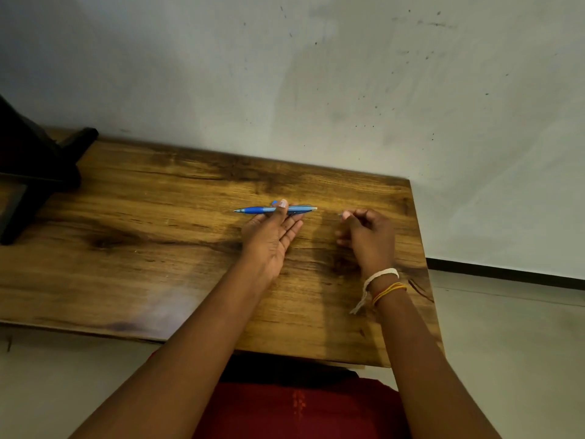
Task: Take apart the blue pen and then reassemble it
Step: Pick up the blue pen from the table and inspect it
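- over the middle of the wooden table (158, 248), my left hand (272, 236) lies palm up with its fingers nearly straight, reaching toward the wall (316, 74).
- the blue pen (274, 210) lies crosswise on those fingers, and my thumb comes down on top of the barrel, pinching it in place.
- its tip points to my left and its pale back end points right, toward my other hand; the darker blue grip sits on the tip side, just clear of my thumb.
- the pen looks to be in one piece; whether it is just above the wood or touching it, i cannot tell.
- my right hand (364, 236) is near the pen's back end but apart from it, with a strip of bare wood between them.
- its fingers are curled in loosely and the thumb and forefinger come together at the top; something tiny may be between them, but it is too small and blurred for me to say.
- on my right wrist there is a white band (378, 275) with a loose tail, and beside it some orange and yellow threads (388, 291).
- at the far left of the table stands a dark stand (31, 172).
- below the near edge of the table, my red clothing (294, 407) shows between my forearms.
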